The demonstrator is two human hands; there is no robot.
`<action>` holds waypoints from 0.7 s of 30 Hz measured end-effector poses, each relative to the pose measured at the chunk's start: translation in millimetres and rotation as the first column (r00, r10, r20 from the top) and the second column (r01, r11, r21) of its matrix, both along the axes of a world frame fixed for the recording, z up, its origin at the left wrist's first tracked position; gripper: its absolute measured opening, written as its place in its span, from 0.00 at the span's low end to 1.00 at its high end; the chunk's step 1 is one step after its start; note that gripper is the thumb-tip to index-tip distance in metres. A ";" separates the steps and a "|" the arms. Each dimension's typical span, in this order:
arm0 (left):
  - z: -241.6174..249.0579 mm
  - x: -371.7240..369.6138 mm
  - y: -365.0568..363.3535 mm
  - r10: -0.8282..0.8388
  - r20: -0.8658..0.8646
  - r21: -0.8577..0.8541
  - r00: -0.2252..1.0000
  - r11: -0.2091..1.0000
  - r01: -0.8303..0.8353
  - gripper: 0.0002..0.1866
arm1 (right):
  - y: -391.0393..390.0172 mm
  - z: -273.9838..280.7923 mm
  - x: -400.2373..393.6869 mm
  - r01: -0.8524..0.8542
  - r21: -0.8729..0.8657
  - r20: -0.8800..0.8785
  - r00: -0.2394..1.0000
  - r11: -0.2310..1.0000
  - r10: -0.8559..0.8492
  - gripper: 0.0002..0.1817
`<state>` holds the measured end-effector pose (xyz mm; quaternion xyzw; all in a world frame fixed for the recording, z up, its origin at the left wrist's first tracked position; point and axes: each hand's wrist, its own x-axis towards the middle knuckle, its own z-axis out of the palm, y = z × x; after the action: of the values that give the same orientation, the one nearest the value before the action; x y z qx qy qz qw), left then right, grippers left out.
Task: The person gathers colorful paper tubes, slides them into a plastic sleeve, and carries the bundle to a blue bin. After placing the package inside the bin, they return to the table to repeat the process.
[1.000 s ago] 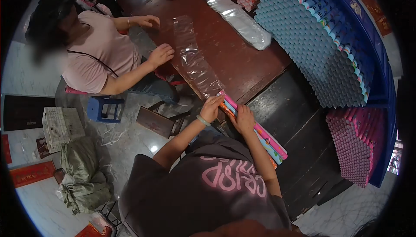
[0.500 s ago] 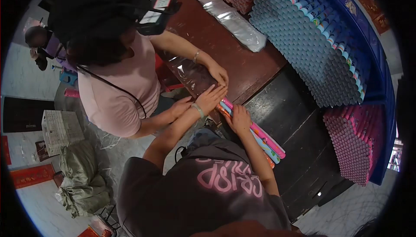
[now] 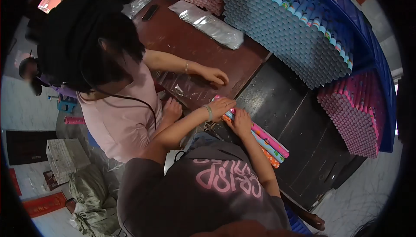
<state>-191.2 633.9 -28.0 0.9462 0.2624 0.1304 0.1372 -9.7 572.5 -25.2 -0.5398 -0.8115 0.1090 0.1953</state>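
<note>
Both hands rest on the bundle of rolls [image 3: 255,135] at the near table edge: right hand [image 3: 240,122] flat, fingers loose on it, left hand [image 3: 222,106] cupping its far end. The co-worker's hand [image 3: 214,76] has slid along the clear sleeve [image 3: 184,90], so bagging looks closer. Beyond, blue tubes [image 3: 290,29] fill a blue crate [image 3: 368,42].

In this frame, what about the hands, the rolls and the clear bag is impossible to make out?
Head view:
- Near ends of the bundle of rolls: covered by the left hand and right hand.
- Clear bag: its mouth is hidden by the hands; whether the rolls are inside is unclear.
- Co-worker's left hand: partly behind the person's forearm.
</note>
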 end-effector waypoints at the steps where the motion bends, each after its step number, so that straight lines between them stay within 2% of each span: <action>1: 21.1 -3.2 -0.1 0.004 -0.062 0.004 0.998 1.000 -0.004 0.38 | -3.5 0.5 -1.0 0.004 0.012 0.026 1.000 1.000 -0.005 0.33; 2: 33.0 -5.1 2.3 0.010 -0.122 0.010 0.992 1.000 -0.009 0.41 | -4.9 1.0 -1.5 0.021 0.013 0.017 1.000 1.000 -0.022 0.33; 3: 29.5 -6.6 8.4 0.042 -0.115 0.112 0.992 0.993 -0.029 0.39 | -5.1 1.5 -1.5 0.016 0.013 0.033 0.999 1.000 -0.016 0.32; 4: 25.5 -3.9 11.5 0.026 -0.122 0.111 0.992 0.994 -0.012 0.39 | -5.7 1.4 -1.7 0.011 0.012 0.050 0.999 1.000 -0.011 0.31; 6: 15.8 3.6 12.0 0.000 -0.412 -0.124 0.911 0.991 -0.056 0.33 | -6.6 -2.5 -5.1 0.038 -0.017 0.053 0.998 0.999 -0.037 0.31; 7: 16.7 7.2 7.9 -0.015 -0.339 -0.089 0.941 0.996 -0.017 0.28 | -5.1 -4.1 -4.5 0.049 -0.036 0.060 0.997 0.998 -0.046 0.31; 9: 3.0 16.5 -4.0 -0.038 -0.227 0.003 0.973 0.999 0.039 0.27 | -7.7 -6.7 -1.2 0.040 -0.039 0.034 0.999 0.998 -0.039 0.32; 10: 3.2 16.5 -5.5 -0.033 -0.221 -0.011 0.975 0.999 0.032 0.26 | -8.3 -5.8 -1.4 0.015 -0.040 0.013 1.000 0.999 -0.015 0.32; 13: 3.6 11.0 -7.2 -0.058 -0.219 -0.051 0.974 0.998 0.048 0.27 | -14.1 -1.3 0.5 -0.011 -0.044 -0.065 0.998 0.999 0.008 0.35; 14: 7.3 11.2 -8.0 -0.062 -0.298 -0.079 0.953 0.996 0.040 0.28 | -18.7 5.3 13.1 0.022 -0.057 -0.047 0.999 0.998 -0.025 0.35; 16: 12.6 15.5 -8.2 -0.049 -0.370 -0.116 0.928 0.993 0.006 0.33 | -37.3 26.6 46.1 0.016 0.024 -0.138 0.990 1.000 -0.013 0.38; 17: 7.3 13.8 -8.5 -0.051 -0.356 -0.089 0.933 0.996 0.020 0.33 | -53.9 37.0 74.3 0.101 -0.034 -0.156 0.982 0.994 -0.105 0.38; 19: 6.9 13.4 -9.4 -0.049 -0.342 -0.066 0.938 0.997 0.028 0.34 | -101.7 16.7 143.9 0.400 -0.004 -0.235 0.891 0.917 -0.389 0.33; 21: 9.1 15.4 -10.3 -0.042 -0.311 -0.048 0.950 0.998 0.028 0.34 | -157.4 -1.5 203.2 0.758 -0.076 -0.383 0.578 0.648 -0.721 0.29</action>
<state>-175.7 623.6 -18.9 0.9562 0.2667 -0.0287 0.1169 193.5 415.1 -26.7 -0.7865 -0.4623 0.0810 0.4014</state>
